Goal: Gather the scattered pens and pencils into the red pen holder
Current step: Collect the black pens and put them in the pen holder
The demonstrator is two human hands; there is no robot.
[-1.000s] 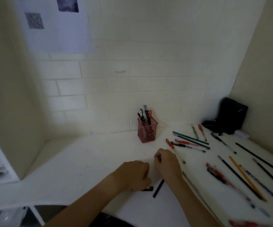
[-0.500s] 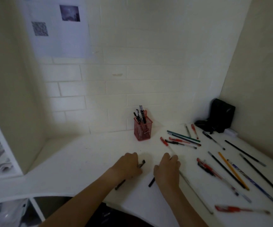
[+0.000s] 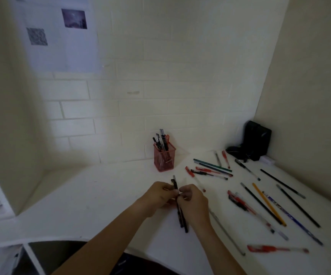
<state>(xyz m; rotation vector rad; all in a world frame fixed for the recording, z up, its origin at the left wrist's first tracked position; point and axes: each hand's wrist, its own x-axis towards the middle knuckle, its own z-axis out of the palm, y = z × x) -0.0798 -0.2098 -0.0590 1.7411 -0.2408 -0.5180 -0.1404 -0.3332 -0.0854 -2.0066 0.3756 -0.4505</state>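
Red pen holder (image 3: 164,160), at the wall: several pens in. Both hands, left (image 3: 159,196) and right (image 3: 192,201), pinch black pens (image 3: 181,213) together. Scattered pens (image 3: 263,203) on tabletop (image 3: 101,195): most remain.

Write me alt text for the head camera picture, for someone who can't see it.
Both hands, the left hand and the right hand, hold a small bundle of dark pens together above a white desk. Behind them stands a red mesh pen holder with several pens in it, and many more pens and pencils lie scattered to the right, among them a yellow pencil.
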